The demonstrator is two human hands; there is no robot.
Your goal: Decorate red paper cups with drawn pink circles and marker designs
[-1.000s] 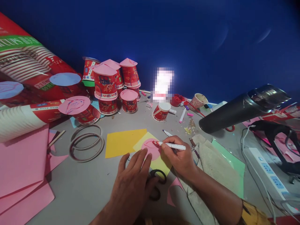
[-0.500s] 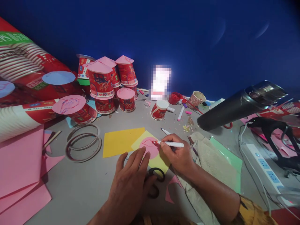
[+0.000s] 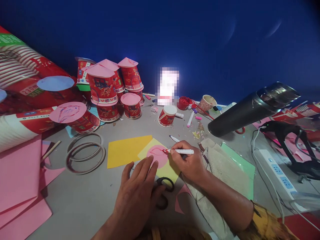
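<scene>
A white marker (image 3: 183, 151) with a red tip is pinched in my right hand (image 3: 188, 161), its tip on a pink paper circle (image 3: 158, 160). Red curved lines show on that circle, which lies over a pale yellow sheet (image 3: 172, 174). My left hand (image 3: 137, 186) lies flat with fingers spread, its fingertips on the circle's near left edge. Black-handled scissors (image 3: 165, 179) lie partly under my left hand and thumb; their blades are mostly hidden. A darker yellow sheet (image 3: 122, 151) lies just left of the circle.
Red paper cups with pink paper cone tops (image 3: 102, 88) stand at the back left. Two tape rings (image 3: 86, 158) and pink sheets (image 3: 18, 176) lie left. A single cup (image 3: 167, 116) stands ahead. A black flask (image 3: 240, 115), a grey cloth (image 3: 222, 176) and a power strip (image 3: 278, 175) are right.
The red line on the pink circle has grown longer toward the right, under the marker tip. The whole view has shifted slightly; my left hand stays flat on the paper.
</scene>
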